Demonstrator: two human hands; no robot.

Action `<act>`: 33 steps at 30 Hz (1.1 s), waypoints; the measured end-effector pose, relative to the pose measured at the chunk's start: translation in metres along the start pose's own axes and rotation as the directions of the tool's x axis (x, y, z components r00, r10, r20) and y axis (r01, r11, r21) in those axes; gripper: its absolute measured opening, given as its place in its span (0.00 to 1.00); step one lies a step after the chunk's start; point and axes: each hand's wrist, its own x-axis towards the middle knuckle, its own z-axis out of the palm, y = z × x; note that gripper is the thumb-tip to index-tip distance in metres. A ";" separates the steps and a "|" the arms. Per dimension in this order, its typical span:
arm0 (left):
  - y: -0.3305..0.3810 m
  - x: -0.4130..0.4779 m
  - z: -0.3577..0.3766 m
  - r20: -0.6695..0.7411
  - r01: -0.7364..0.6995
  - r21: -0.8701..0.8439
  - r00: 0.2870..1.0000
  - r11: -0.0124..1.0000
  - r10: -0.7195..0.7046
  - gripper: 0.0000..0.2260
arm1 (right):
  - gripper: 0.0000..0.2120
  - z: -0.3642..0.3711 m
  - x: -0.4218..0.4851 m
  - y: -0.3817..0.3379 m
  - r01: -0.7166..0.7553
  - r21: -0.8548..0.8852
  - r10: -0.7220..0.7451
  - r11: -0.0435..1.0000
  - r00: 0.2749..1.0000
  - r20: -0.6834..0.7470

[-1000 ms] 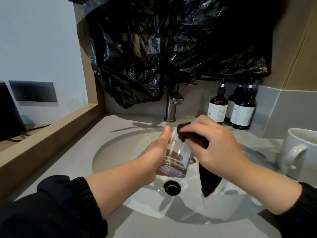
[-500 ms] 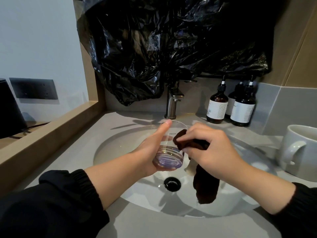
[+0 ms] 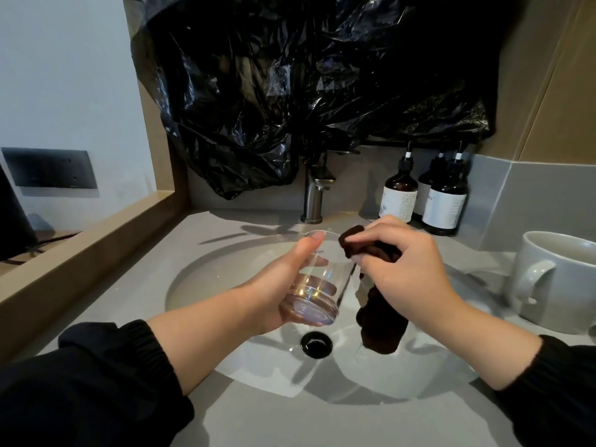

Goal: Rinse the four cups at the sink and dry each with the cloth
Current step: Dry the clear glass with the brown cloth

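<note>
My left hand (image 3: 277,282) grips a clear glass cup (image 3: 319,285) over the white sink basin (image 3: 206,279), thumb along its near side, the cup tilted with its mouth toward the faucet. My right hand (image 3: 406,269) pinches a dark brown cloth (image 3: 380,327) at the cup's right rim; the cloth's tail hangs down into the basin. A white mug (image 3: 558,282) stands on the counter at the right.
A metal faucet (image 3: 314,195) rises behind the basin, with no water running. Three brown pump bottles (image 3: 425,198) stand at the back right. A black plastic sheet (image 3: 306,91) hangs over the wall above. The black drain (image 3: 316,343) lies below the cup. A wooden ledge (image 3: 87,246) borders the left.
The cup has been turned in my left hand, its base swinging toward me and back, while my right hand worked the cloth round the rim.
</note>
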 end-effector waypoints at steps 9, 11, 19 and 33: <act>0.004 -0.006 -0.002 0.014 -0.041 -0.172 0.999 0.984 0.044 0.35 | 0.17 -0.003 0.001 -0.007 -0.025 0.034 0.019 0.999 0.984 0.175; 0.007 -0.007 -0.001 0.037 -0.031 -0.186 0.999 0.982 0.038 0.35 | 0.15 -0.009 0.007 0.000 -0.166 0.033 0.162 0.986 0.983 0.083; 0.005 -0.010 0.000 0.202 0.039 -0.180 0.979 0.983 -0.002 0.36 | 0.11 -0.023 0.017 0.007 -0.391 0.270 0.262 0.880 0.873 0.411; 0.007 -0.007 0.006 0.011 -0.123 0.174 0.992 0.977 0.123 0.27 | 0.12 -0.026 0.026 0.001 -0.394 0.047 0.351 0.918 0.862 0.365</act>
